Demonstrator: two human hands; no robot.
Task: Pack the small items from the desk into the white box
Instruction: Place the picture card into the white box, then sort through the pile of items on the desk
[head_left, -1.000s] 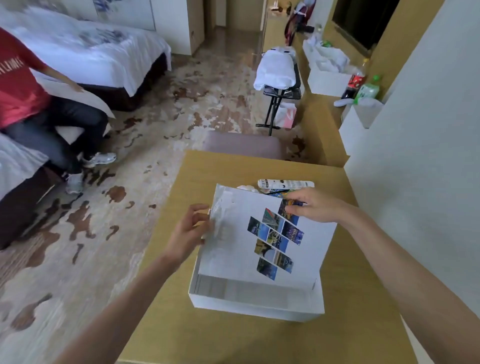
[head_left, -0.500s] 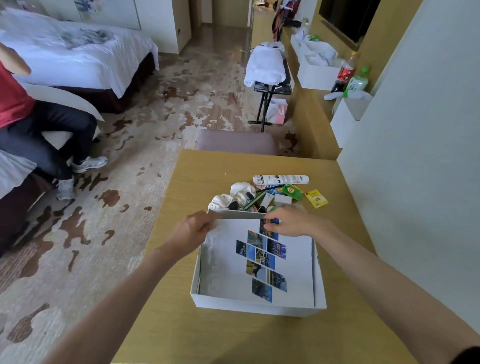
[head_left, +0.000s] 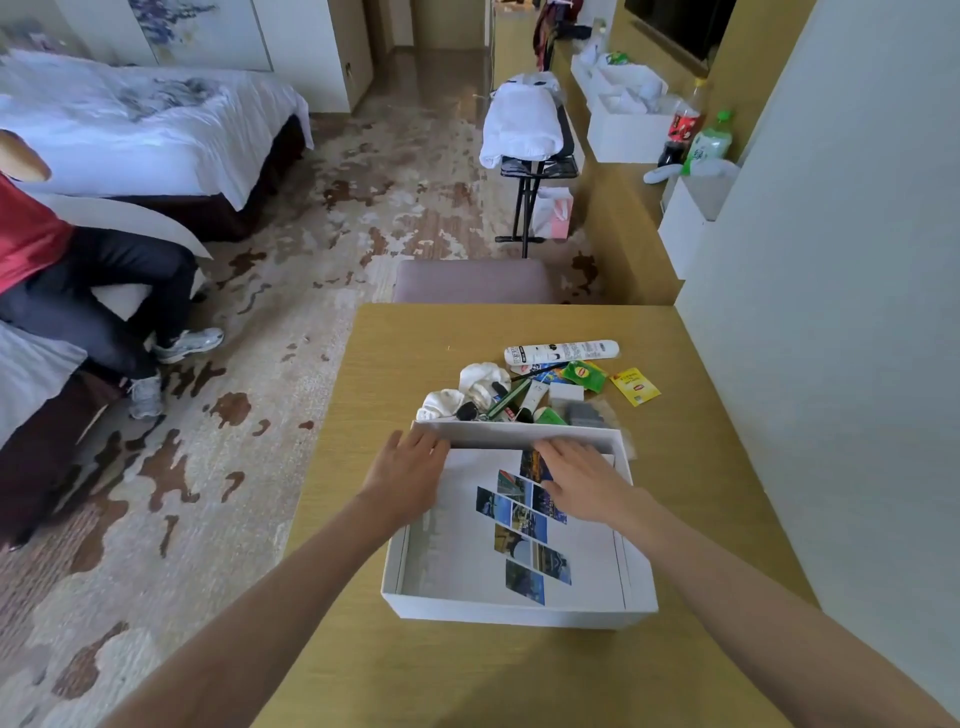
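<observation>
The white box (head_left: 514, 610) sits open on the wooden desk (head_left: 426, 353). A white sheet with small photo prints (head_left: 524, 530) lies flat inside it. My left hand (head_left: 410, 473) rests on the sheet's far left corner, fingers spread. My right hand (head_left: 582, 480) presses flat on the sheet's far right part. Beyond the box lies a pile of small items: a white tube (head_left: 561, 352), white socks (head_left: 480, 382), a green tea packet (head_left: 584, 375), a yellow tea packet (head_left: 635, 385), pens and small bottles (head_left: 511, 402).
A padded stool (head_left: 472, 280) stands at the desk's far edge. The wall (head_left: 831, 312) runs along the right. A person in red sits on a bed (head_left: 62, 260) at left. A luggage rack with towels (head_left: 527, 135) stands farther back.
The sheet went from tilted up in both hands to lying flat in the box. Both hands lowered with it and now press on it.
</observation>
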